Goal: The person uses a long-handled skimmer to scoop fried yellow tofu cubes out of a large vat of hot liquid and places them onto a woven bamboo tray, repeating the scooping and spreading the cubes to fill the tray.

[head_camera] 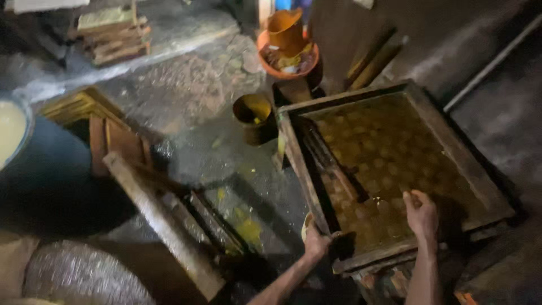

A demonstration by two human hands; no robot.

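A large square wooden tray [479, 179] lies on the ground at the right, filled with rows of round brownish-yellow lumps in a wet yellow layer. My left hand [316, 242] grips the tray's near left corner on its wooden rim. My right hand [421, 213] rests inside the tray near its front edge, fingers curled over the lumps; whether it holds one I cannot tell. A dark wooden slat [330, 164] lies slanted inside the tray's left side.
A small yellow-stained bucket [254, 116] stands left of the tray. Behind it an orange jug [285, 31] sits in an orange basin [288, 59]. Wooden frames and a long plank [161, 223] lie at the left, beside a dark blue drum [45, 169]. Stacked boards [113, 34] sit far left.
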